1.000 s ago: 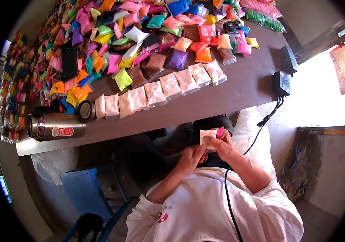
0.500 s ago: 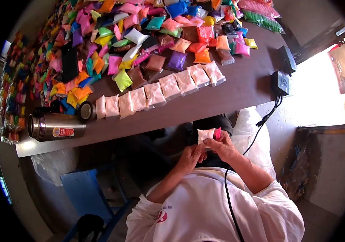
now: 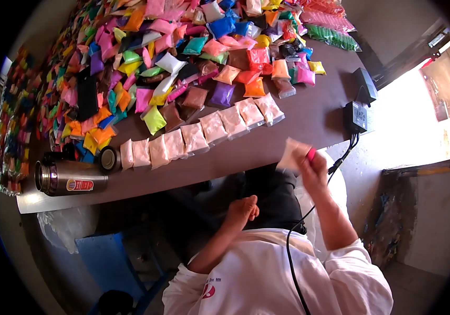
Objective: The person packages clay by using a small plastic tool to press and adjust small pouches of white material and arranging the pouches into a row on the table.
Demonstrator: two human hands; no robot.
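Note:
My right hand (image 3: 315,169) is raised near the table's front edge. It grips a small clear packet of pale peach material (image 3: 294,154), slightly blurred and tilted. A bright pink piece (image 3: 311,154) shows at the same fingers; its kind is unclear. Over my lap, my left hand (image 3: 242,211) is loosely closed, with nothing visible in it. On the table, a slanting row of similar pale peach packets (image 3: 213,128) lies side by side, apart from both hands.
Many coloured packets (image 3: 219,94) cover the back and left of the brown table (image 3: 309,113). A steel flask (image 3: 70,177) lies at the front left beside its lid (image 3: 110,158). Black boxes (image 3: 355,116) stand at the right edge; a black cable (image 3: 291,252) crosses my shirt.
My hands have separated. The right hand has carried the peach packet and pink piece up and right toward the table, while the left stays low near my lap.

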